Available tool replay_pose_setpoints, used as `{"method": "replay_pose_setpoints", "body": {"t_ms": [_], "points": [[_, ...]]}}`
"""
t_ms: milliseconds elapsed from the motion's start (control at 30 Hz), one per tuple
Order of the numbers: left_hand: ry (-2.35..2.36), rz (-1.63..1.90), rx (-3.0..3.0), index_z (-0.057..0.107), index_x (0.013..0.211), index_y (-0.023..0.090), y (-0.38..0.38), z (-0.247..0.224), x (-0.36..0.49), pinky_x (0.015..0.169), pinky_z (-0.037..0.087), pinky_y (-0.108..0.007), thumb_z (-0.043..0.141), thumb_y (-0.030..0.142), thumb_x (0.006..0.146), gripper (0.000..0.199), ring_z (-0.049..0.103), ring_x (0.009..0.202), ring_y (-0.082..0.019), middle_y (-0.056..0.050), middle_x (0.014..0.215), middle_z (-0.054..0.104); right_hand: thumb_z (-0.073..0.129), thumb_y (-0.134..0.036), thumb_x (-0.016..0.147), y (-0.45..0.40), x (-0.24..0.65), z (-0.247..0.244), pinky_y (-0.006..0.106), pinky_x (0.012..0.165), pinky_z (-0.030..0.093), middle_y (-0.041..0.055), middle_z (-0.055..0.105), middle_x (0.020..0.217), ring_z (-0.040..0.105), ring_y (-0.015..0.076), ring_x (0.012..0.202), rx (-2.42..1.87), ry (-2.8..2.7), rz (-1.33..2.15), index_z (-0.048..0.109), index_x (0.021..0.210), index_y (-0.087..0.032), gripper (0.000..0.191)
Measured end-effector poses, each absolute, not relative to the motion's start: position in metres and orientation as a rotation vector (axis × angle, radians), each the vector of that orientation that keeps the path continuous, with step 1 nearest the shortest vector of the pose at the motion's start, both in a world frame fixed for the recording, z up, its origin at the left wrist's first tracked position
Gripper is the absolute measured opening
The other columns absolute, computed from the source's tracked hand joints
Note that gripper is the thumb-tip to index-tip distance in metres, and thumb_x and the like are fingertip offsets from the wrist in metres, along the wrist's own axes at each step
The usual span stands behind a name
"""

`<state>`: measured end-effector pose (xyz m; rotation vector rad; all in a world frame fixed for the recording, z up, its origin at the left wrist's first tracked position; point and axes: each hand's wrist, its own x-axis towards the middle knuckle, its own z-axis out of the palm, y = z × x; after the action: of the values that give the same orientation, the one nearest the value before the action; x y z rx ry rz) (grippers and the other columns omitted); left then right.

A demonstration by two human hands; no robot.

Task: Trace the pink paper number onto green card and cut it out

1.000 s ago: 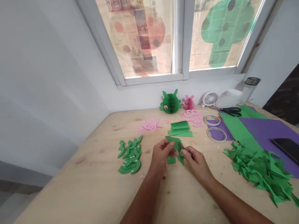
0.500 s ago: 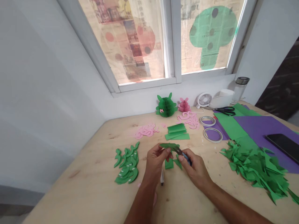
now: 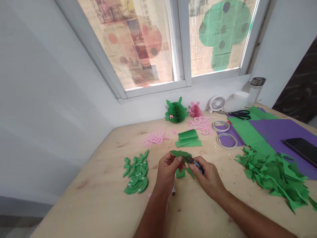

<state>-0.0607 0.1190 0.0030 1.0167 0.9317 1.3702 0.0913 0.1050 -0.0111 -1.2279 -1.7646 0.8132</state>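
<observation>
Between finger and thumb, my left hand (image 3: 169, 167) pinches a piece of green paper (image 3: 180, 154). My right hand (image 3: 208, 172) is closed on blue-handled scissors (image 3: 198, 166), whose dark blades meet the right end of that paper. Below the hands lie a small green paper piece (image 3: 180, 173) and a thin white-and-dark tool (image 3: 173, 190), partly hidden by my left wrist. To the left, cut green curved shapes (image 3: 137, 175) lie in overlapping rows, some with white marks. Folded green strips (image 3: 187, 137) rest just beyond my hands.
A pile of green scraps (image 3: 274, 175) and a black phone (image 3: 300, 148) lie right, by purple sheets (image 3: 279, 129). Behind are tape rolls (image 3: 226, 141), black scissors (image 3: 239, 114), a small fan (image 3: 216, 103), a bottle (image 3: 255, 91), pink cutouts (image 3: 156, 138) and a green paper figure (image 3: 176, 111).
The view has shifted slightly. The green paper in my left hand is tilted differently, its right end lower at the blades. Both hands keep their holds.
</observation>
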Motion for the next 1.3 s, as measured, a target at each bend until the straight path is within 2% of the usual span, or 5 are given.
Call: {"method": "replay_pose_setpoints", "body": {"t_ms": [467,567,800,1033,1300], "points": [[0.999,1.354,0.917,0.061,0.066,0.014,0.1166,0.0049,-0.0538,0.046,0.032,-0.02,0.071,0.026,0.065,0.015,0.044,0.044,-0.007,0.003,0.048,0.055,0.042,-0.044,0.091,0.1095,0.0916,-0.0173,0.023,0.054,0.034,-0.0034,0.046,0.061,0.044,0.0127,0.057,-1.2,-1.736,0.935,0.057,0.081,-0.017,0.032],[1.019,1.351,0.897,0.06,0.062,0.014,0.1169,0.0032,-0.0533,0.044,0.03,-0.02,0.071,0.024,0.064,0.015,0.041,0.042,-0.006,0.005,0.046,0.051,0.042,-0.045,0.09,0.1115,0.0906,-0.0191,0.023,0.053,0.033,-0.0036,0.043,0.06,0.042,0.0125,0.057,-1.178,-1.693,0.999,0.054,0.074,-0.018,0.033],[1.0,1.294,0.846,0.061,0.063,0.014,0.1177,0.0022,-0.0513,0.042,0.031,-0.02,0.073,0.026,0.06,0.016,0.042,0.04,-0.007,0.003,0.046,0.053,0.042,-0.051,0.088,0.1128,0.0872,-0.0178,0.022,0.045,0.027,-0.0064,0.032,0.053,0.031,0.0101,0.049,-1.146,-1.556,1.154,0.045,0.065,-0.019,0.04],[0.954,1.259,0.792,0.059,0.064,0.015,0.1168,0.0034,-0.0527,0.042,0.033,-0.02,0.072,0.027,0.061,0.018,0.046,0.042,-0.008,0.003,0.05,0.055,0.043,-0.051,0.088,0.1127,0.0885,-0.0161,0.023,0.046,0.026,-0.0068,0.031,0.054,0.03,0.0103,0.049,-1.124,-1.55,1.206,0.046,0.067,-0.019,0.038],[0.967,1.25,0.769,0.061,0.066,0.014,0.1164,0.0017,-0.0548,0.043,0.033,-0.02,0.072,0.028,0.063,0.018,0.046,0.043,-0.008,0.002,0.05,0.055,0.044,-0.045,0.089,0.1123,0.0924,-0.0169,0.023,0.053,0.034,-0.0024,0.048,0.062,0.044,0.0126,0.058,-1.23,-1.754,0.952,0.057,0.075,-0.017,0.033]]}}
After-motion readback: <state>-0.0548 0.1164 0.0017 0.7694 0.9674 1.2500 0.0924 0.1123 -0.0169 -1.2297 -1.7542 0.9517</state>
